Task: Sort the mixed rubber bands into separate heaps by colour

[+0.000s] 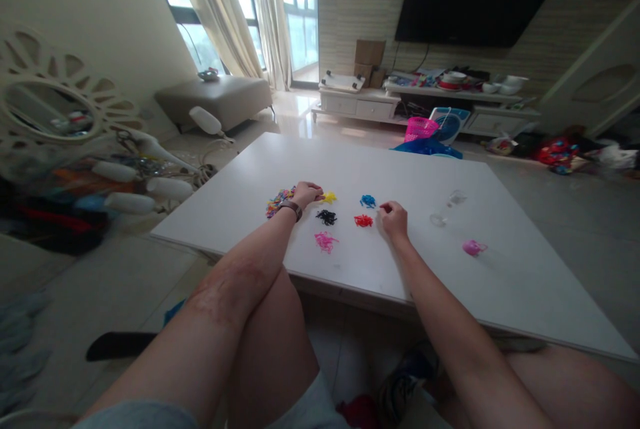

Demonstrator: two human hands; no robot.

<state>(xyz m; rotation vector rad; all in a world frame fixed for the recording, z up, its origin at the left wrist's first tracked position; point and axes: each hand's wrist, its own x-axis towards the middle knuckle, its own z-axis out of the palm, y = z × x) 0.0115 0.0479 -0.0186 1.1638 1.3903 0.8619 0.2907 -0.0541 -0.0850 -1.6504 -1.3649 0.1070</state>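
Observation:
My left hand [307, 195], with a watch on its wrist, reaches to the yellow pile [329, 198] of small rubber bands. Its fingertips are pinched together at the pile's edge, and what they hold is too small to make out. Behind that wrist lies a mixed-colour heap [278, 203], partly hidden by the hand. Just right of the blue pile [368, 201] and the red pile [363, 220], my right hand [394, 219] is closed with thumb and finger together; anything in it cannot be seen. A black pile [327, 217] and a pink pile [326, 242] lie between the arms.
On the right of the white table [425, 179] are a pink object [473, 247] and two small clear containers [439, 220]. A pink basket [421, 128] stands beyond the far edge. White lamp-like shades [170, 188] crowd the left side.

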